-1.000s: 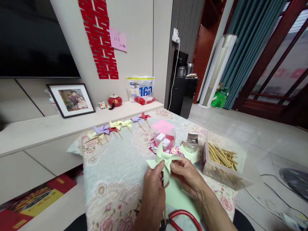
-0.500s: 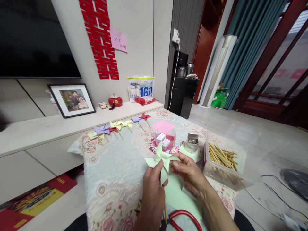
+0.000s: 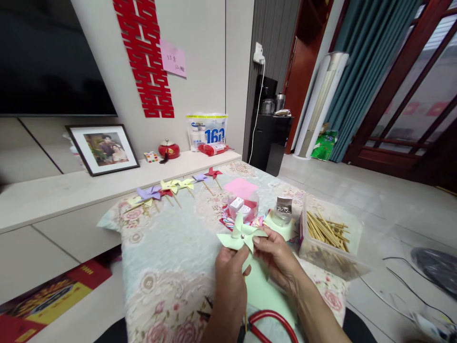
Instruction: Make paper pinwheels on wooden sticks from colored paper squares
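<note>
Between my hands is a pale green paper pinwheel (image 3: pixel 238 235) with a small shiny pin head at its centre. My left hand (image 3: pixel 231 271) is closed on its lower part, thumb on a blade below the centre; part of a thin wooden stick shows below that hand. My right hand (image 3: pixel 276 255) pinches the tip of the right blade. Pale green paper sheets (image 3: pixel 266 290) lie under my hands. Red-handled pliers or cutters (image 3: pixel 273 318) rest at the near edge, their jaws partly hidden by my left forearm.
Several finished pinwheels (image 3: pixel 167 186) lie along the table's far left side. A clear round tub (image 3: pixel 243 207) with small boxes and an open jar of pins (image 3: pixel 283 213) stand ahead. At right is a plastic bin of wooden sticks (image 3: pixel 326 231). A flowered cloth (image 3: pixel 167 247) covers the table.
My left thumb has moved down off the pinwheel's centre, so the pin head now shows. My right hand keeps its hold on the right blade. The view has shifted slightly.
</note>
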A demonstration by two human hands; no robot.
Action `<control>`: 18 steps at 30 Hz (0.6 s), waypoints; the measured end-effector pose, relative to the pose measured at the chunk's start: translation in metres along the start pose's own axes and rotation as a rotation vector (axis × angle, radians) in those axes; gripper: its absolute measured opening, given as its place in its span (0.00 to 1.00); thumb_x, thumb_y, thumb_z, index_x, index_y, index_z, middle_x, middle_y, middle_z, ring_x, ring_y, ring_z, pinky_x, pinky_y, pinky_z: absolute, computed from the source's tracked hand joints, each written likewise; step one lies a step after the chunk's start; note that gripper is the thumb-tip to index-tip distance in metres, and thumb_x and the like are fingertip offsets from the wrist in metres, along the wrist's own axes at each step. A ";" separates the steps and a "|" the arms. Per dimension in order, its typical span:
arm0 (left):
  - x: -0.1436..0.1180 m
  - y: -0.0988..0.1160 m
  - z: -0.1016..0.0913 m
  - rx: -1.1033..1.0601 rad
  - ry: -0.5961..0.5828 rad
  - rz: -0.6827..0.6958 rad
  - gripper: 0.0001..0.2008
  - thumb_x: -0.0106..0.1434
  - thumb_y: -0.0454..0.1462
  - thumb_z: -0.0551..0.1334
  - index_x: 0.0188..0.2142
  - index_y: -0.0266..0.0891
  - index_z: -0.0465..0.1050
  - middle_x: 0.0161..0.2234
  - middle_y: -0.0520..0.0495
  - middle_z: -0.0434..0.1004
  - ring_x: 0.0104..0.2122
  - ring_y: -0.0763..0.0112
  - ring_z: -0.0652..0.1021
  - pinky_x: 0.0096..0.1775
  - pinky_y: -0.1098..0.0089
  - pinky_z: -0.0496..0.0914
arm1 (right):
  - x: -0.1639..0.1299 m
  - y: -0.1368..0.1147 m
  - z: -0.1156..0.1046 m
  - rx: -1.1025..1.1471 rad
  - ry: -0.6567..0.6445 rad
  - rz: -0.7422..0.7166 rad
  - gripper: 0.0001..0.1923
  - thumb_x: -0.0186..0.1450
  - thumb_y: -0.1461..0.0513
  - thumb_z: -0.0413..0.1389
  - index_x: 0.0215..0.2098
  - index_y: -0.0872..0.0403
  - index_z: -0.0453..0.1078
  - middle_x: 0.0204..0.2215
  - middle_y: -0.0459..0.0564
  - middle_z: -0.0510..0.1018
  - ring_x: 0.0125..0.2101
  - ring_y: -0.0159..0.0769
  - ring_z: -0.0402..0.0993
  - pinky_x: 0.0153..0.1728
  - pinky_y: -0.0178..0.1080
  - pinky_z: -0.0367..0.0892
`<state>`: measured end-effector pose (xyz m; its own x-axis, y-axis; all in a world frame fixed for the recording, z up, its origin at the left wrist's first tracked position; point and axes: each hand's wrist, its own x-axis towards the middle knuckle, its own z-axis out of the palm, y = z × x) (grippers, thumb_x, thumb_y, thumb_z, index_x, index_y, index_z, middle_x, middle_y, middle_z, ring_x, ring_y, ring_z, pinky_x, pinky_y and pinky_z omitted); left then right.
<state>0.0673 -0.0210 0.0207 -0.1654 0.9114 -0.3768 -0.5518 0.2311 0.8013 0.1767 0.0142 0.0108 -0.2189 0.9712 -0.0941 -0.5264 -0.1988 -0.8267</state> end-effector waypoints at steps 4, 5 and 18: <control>-0.001 -0.002 0.002 0.041 -0.010 0.010 0.21 0.49 0.43 0.69 0.43 0.43 0.75 0.43 0.48 0.79 0.38 0.69 0.73 0.34 0.71 0.63 | 0.001 0.001 -0.001 0.026 0.009 0.019 0.19 0.47 0.62 0.74 0.36 0.56 0.79 0.28 0.46 0.79 0.27 0.28 0.70 0.33 0.31 0.67; -0.001 -0.002 0.002 0.039 -0.009 0.013 0.21 0.49 0.44 0.70 0.43 0.43 0.75 0.43 0.48 0.79 0.37 0.70 0.73 0.33 0.71 0.63 | 0.000 0.001 -0.002 0.032 0.012 0.027 0.19 0.47 0.62 0.74 0.36 0.56 0.79 0.28 0.45 0.80 0.27 0.28 0.71 0.33 0.31 0.67; 0.002 -0.007 0.003 -0.043 -0.015 0.078 0.23 0.44 0.43 0.75 0.38 0.36 0.74 0.31 0.51 0.76 0.22 0.81 0.67 0.25 0.76 0.58 | -0.003 -0.001 0.004 0.008 0.033 0.028 0.18 0.44 0.61 0.75 0.32 0.57 0.79 0.27 0.46 0.79 0.27 0.30 0.71 0.32 0.33 0.67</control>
<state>0.0734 -0.0197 0.0157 -0.1974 0.9311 -0.3067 -0.5720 0.1447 0.8074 0.1748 0.0115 0.0142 -0.2064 0.9691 -0.1351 -0.5272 -0.2264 -0.8190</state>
